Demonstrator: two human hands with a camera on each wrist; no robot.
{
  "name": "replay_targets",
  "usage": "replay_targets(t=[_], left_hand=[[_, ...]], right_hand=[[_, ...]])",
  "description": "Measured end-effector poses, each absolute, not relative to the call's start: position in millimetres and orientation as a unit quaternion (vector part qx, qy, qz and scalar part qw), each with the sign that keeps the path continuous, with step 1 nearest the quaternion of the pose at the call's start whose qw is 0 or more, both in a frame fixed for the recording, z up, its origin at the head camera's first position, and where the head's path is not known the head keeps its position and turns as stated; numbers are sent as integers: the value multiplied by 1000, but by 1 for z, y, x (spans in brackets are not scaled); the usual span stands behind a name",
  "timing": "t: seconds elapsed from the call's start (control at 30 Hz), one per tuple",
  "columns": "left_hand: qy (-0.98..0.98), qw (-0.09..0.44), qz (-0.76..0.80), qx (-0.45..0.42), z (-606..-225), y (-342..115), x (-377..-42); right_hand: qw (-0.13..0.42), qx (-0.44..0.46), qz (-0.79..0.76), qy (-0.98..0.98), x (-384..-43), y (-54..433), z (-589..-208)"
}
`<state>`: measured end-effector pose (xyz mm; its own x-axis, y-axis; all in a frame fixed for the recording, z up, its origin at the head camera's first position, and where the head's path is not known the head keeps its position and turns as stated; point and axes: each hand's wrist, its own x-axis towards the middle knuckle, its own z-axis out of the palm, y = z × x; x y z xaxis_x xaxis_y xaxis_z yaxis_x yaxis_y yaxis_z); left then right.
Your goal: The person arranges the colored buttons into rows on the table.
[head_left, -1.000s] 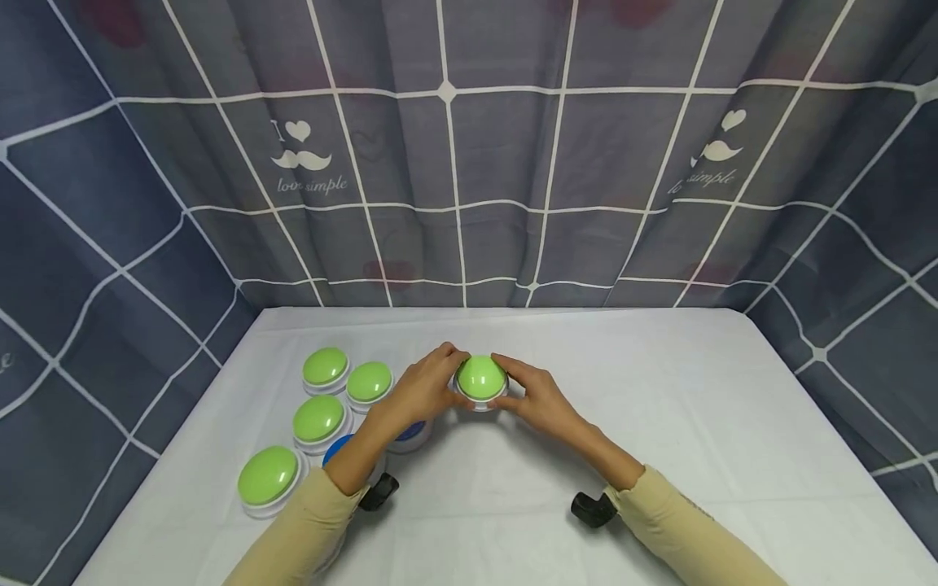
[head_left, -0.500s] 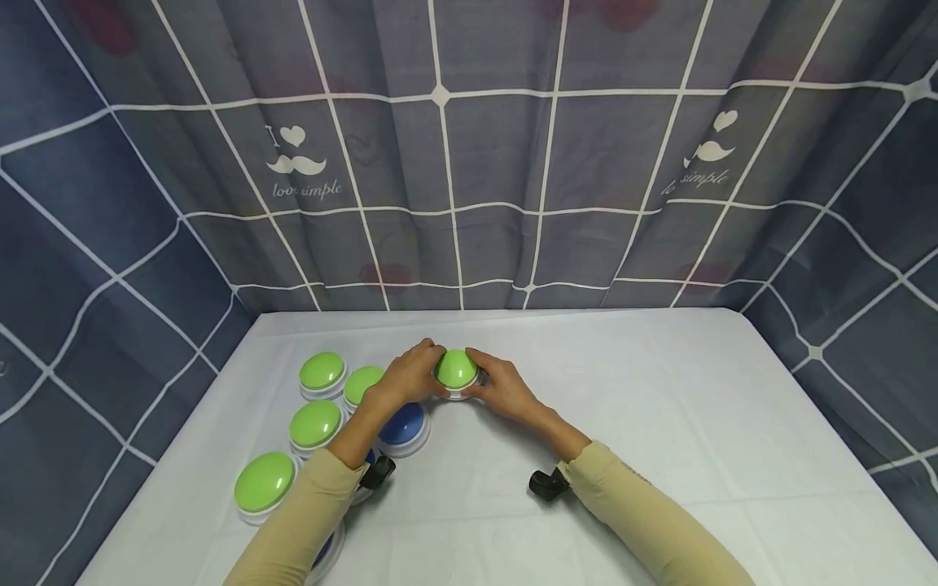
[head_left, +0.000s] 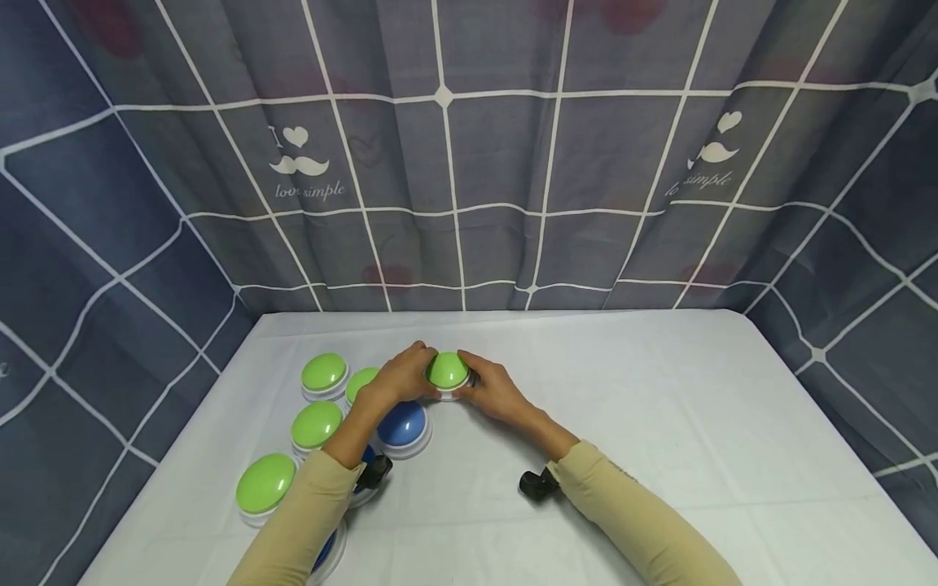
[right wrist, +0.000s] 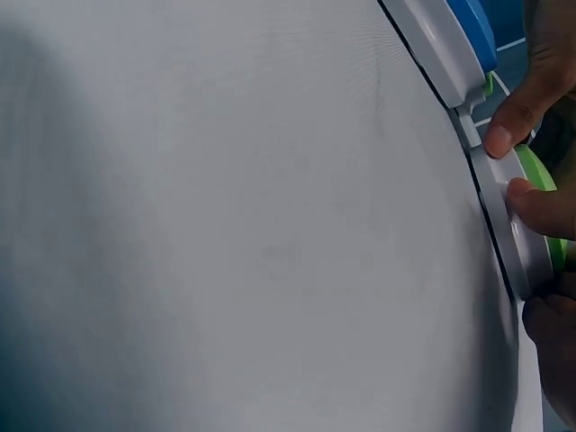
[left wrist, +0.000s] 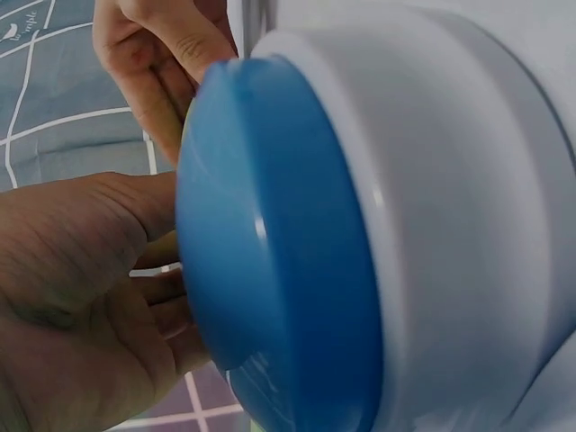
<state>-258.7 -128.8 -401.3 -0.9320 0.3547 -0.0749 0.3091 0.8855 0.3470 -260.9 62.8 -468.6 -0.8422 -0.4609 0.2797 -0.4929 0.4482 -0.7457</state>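
Both hands grip a green-domed push button (head_left: 448,371) with a round white base, which sits on the white tabletop. My left hand (head_left: 403,376) holds its left side and my right hand (head_left: 497,392) its right side. In the right wrist view both thumbs press on the white base (right wrist: 517,229). Just in front of the held button is a blue-domed push button (head_left: 401,425). Another green push button (head_left: 361,382) is partly hidden behind my left hand. In the left wrist view a blue push button (left wrist: 279,243) fills the foreground, close to the camera.
More green push buttons stand at the left: one at the back (head_left: 324,373), one in the middle (head_left: 317,425) and one in front (head_left: 265,483). Blue buttons lie partly under my left forearm. A grey checked curtain (head_left: 498,163) surrounds the white table (head_left: 659,423).
Both hands have slid the green push button to the left, close to the blue and green ones. The blue button in front has come out from behind my left hand.
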Motion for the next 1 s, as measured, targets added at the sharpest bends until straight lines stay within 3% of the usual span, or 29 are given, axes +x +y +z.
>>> replay_targets(t=[0.6, 1.0], left_hand=[[964, 95, 176, 174, -398, -137, -253], [971, 76, 161, 162, -376, -169, -209]], right_hand=[[7, 283, 429, -858, -257, 61, -466], [48, 295, 435, -849, -234, 60, -452]])
